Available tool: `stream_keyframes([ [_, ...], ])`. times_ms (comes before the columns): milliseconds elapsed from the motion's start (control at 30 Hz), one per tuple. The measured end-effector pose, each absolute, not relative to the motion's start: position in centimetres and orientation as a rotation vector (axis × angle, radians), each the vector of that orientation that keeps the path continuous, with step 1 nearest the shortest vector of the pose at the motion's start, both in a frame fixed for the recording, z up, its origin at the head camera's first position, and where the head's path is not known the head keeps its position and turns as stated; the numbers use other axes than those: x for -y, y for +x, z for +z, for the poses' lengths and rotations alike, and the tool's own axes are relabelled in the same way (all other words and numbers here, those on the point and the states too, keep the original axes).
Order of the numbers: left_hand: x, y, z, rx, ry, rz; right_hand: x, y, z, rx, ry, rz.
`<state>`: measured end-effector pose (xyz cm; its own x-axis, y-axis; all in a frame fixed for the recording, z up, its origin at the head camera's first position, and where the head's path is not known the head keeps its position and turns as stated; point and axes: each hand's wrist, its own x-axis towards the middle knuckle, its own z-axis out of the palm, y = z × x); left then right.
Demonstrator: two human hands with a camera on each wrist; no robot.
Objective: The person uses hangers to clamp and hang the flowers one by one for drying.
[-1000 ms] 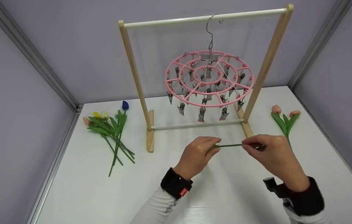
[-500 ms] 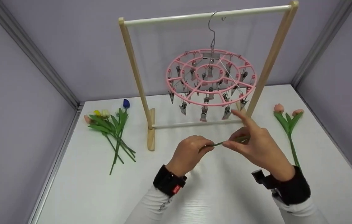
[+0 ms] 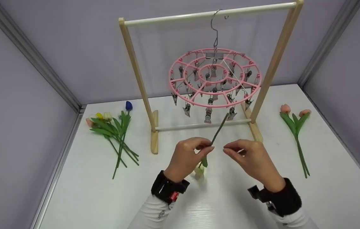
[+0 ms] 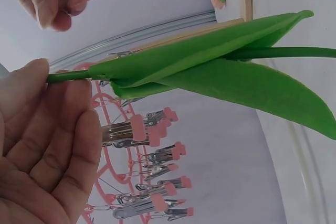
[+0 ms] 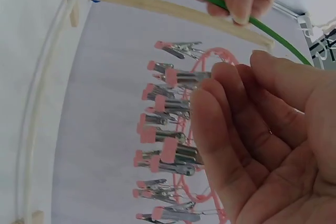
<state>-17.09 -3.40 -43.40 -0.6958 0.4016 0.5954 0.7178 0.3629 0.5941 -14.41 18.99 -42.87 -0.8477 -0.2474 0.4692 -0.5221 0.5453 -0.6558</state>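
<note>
My left hand (image 3: 186, 156) pinches the green stem (image 3: 219, 129) of an artificial white tulip between thumb and fingers. The pale bloom (image 3: 199, 170) hangs below that hand, and the stem's bare end points up toward a metal clip (image 3: 231, 114). Whether the end touches the clip cannot be told. Broad green leaves (image 4: 210, 69) fill the left wrist view. To the right of the stem, my right hand (image 3: 250, 160) holds nothing, its fingers loosely bent with a gap to the thumb. A pink round clip hanger (image 3: 199, 103) with several clips hangs above both hands.
A wooden stand (image 3: 135, 73) with a white top rod (image 3: 173, 18) carries the hanger. On the white table (image 3: 81, 197), several tulips (image 3: 114, 130) lie at left, and pink tulips (image 3: 296, 127) at right. Grey-purple walls (image 3: 81, 47) enclose the table.
The right hand has let go of the tulip and moved down, apart from it. The left hand has shifted slightly left, and the stem has swung from nearly level to upright, bloom downward.
</note>
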Motion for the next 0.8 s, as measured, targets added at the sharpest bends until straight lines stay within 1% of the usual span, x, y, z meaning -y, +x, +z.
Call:
stream_keyframes([
  [300,3.7,-16.6,-42.2,2.240,-0.917,-1.393,-16.1,-14.4,-45.2,2.386,0.737,1.239],
  [567,3.6,-16.5,-41.8,2.197,-0.864,-1.511,-14.7,-14.7,-46.0,2.285,0.727,1.201],
  [800,3.6,-16.4,-41.7,2.156,-0.801,-1.534,-14.1,-14.7,-46.3,2.210,0.741,1.289],
])
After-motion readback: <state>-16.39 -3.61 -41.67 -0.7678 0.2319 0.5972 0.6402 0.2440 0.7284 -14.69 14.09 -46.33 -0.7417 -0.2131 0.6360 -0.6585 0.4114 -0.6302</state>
